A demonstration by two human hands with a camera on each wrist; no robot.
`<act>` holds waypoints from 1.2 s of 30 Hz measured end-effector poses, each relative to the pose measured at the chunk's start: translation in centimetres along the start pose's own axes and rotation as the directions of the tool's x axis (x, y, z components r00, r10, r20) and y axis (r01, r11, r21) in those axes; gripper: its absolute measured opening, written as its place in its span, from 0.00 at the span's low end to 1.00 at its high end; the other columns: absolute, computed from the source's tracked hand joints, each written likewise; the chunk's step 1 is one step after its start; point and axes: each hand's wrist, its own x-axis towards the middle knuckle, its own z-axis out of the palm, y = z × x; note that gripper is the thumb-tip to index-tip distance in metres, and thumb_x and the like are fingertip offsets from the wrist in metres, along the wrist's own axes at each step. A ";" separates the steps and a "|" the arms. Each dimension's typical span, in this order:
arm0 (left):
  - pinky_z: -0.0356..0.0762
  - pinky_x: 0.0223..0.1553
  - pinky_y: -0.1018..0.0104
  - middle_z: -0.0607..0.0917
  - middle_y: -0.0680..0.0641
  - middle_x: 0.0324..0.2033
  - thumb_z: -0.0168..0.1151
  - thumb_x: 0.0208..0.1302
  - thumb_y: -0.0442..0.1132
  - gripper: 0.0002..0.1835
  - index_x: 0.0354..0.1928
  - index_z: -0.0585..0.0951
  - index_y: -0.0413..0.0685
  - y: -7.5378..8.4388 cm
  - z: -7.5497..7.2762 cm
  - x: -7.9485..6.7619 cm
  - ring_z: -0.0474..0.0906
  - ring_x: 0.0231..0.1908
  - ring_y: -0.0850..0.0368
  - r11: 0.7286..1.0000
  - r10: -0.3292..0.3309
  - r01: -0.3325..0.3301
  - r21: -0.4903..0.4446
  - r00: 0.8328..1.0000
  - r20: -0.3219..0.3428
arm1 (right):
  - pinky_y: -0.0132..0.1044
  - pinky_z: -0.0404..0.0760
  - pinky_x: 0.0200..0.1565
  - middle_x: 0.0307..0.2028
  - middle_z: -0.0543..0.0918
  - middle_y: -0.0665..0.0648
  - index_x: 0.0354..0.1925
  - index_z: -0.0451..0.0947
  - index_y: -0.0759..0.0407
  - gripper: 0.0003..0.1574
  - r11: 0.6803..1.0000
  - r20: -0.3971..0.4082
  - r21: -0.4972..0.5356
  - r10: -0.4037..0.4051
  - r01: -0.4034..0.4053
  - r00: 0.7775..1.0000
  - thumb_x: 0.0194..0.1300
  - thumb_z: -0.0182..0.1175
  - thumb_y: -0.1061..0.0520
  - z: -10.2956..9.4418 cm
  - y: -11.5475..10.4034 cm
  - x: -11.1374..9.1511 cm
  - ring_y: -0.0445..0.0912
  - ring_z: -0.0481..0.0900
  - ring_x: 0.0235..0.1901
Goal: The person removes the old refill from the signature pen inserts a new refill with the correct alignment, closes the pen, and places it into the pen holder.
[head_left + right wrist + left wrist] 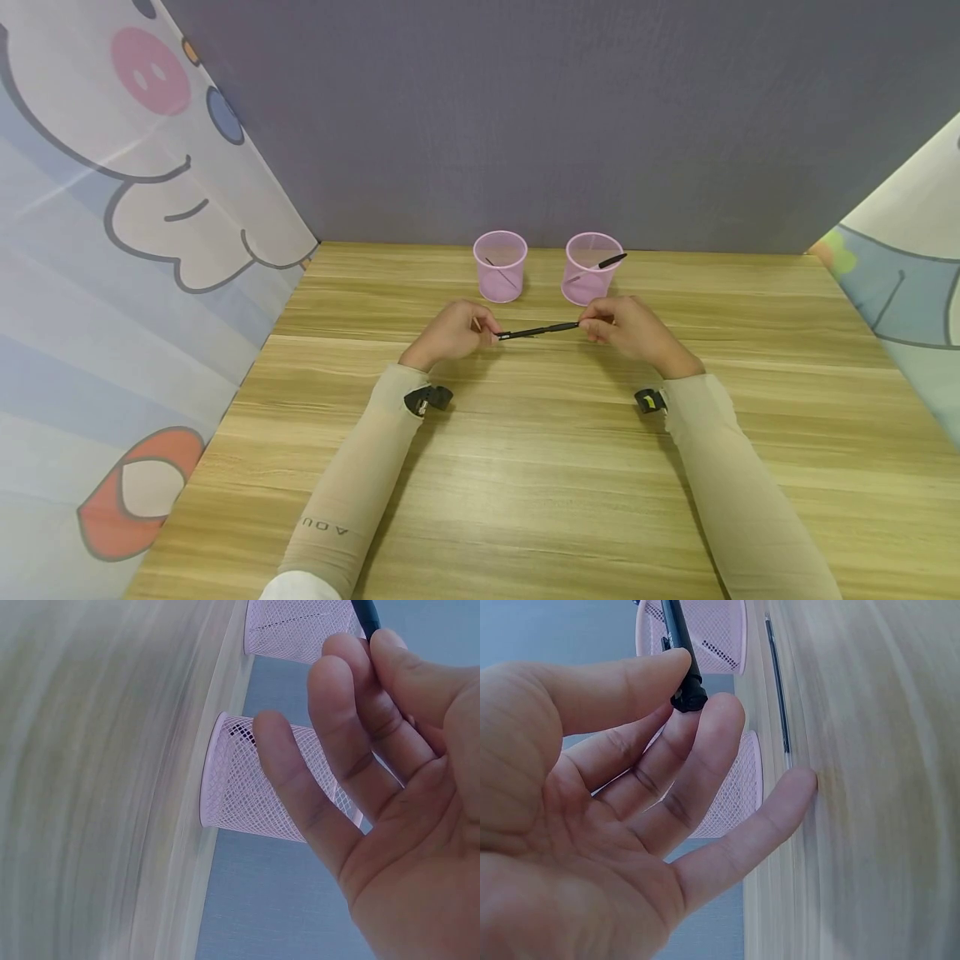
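Note:
A black pen [540, 332] is held level above the table between both hands, in front of two pink mesh cups. My left hand [457, 332] pinches its clip end between thumb and fingertips, the little finger stretched out towards the tabletop in the left wrist view. At the opposite end, the thumb and fingers of my right hand [626, 329] pinch the pen's tapered part; the other fingers are loosely bent. Beneath the pen, a thin dark rod [778, 682], like a pen refill, lies on the wood.
The left pink cup [501, 285] contains a thin dark stick. In the right cup [583, 289] leans a pen with a black cap [612, 261] jutting over the rim. Behind them rises a grey wall [562, 125]; a cartoon-printed sheet [150, 333] borders the table [525, 500] on the left.

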 end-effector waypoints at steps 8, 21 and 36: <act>0.77 0.29 0.69 0.87 0.48 0.31 0.64 0.64 0.30 0.07 0.39 0.89 0.45 0.1 0.1 0.0 0.78 0.27 0.60 1.000 -0.001 0.001 0.000 1.000 0.001 | 0.31 0.79 0.32 0.28 0.85 0.57 0.40 0.84 0.67 0.06 1.000 0.007 0.001 -0.004 0.004 1.000 0.71 0.62 0.64 0.0 0.0 0.0 0.43 0.80 0.29; 0.78 0.29 0.68 0.87 0.48 0.32 0.63 0.64 0.30 0.07 0.39 0.88 0.45 0.1 0.1 0.0 0.79 0.28 0.58 0.999 -0.026 0.027 -0.038 1.000 0.018 | 0.32 0.79 0.33 0.28 0.84 0.57 0.40 0.83 0.66 0.06 1.000 0.007 0.003 0.008 -0.008 1.000 0.72 0.61 0.64 0.1 0.0 0.0 0.43 0.80 0.29; 0.77 0.28 0.68 0.86 0.47 0.32 0.67 0.65 0.33 0.05 0.40 0.88 0.44 0.1 0.1 0.1 0.78 0.27 0.59 0.999 -0.022 0.022 -0.040 1.000 -0.005 | 0.35 0.77 0.32 0.25 0.83 0.54 0.36 0.82 0.64 0.14 1.000 0.064 -0.002 0.031 -0.031 0.997 0.77 0.56 0.57 0.0 0.1 0.0 0.45 0.79 0.28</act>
